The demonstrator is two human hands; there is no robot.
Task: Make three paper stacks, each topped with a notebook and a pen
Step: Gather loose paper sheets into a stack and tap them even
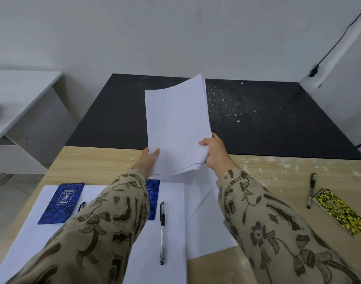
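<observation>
3 notebooks (61, 202) (153, 196) (339, 212), 3 pens (81, 207) (162, 232) (311, 190), 1 sheaf (175, 124)

White sheets (176, 124); blue mottled notebook (61, 202); yellow-black speckled notebook (339, 212); floral sleeves (105, 220).

A light wood-grain table (97, 160) fills the near part of the view, with white smears (278, 162) along its far right edge. Just beyond it a black surface (118, 111) runs back to a plain white wall (155, 33). White specks (230, 103) are scattered over the right-centre of the black surface. At the left stands a white desk (17, 89), open beneath, on a pale floor (11, 187); something dark sits at its cropped left end, too cut off to tell. At the upper right a black cable (339, 37) slants down to a small black fitting (314, 71), beside a white panel (343, 89).
</observation>
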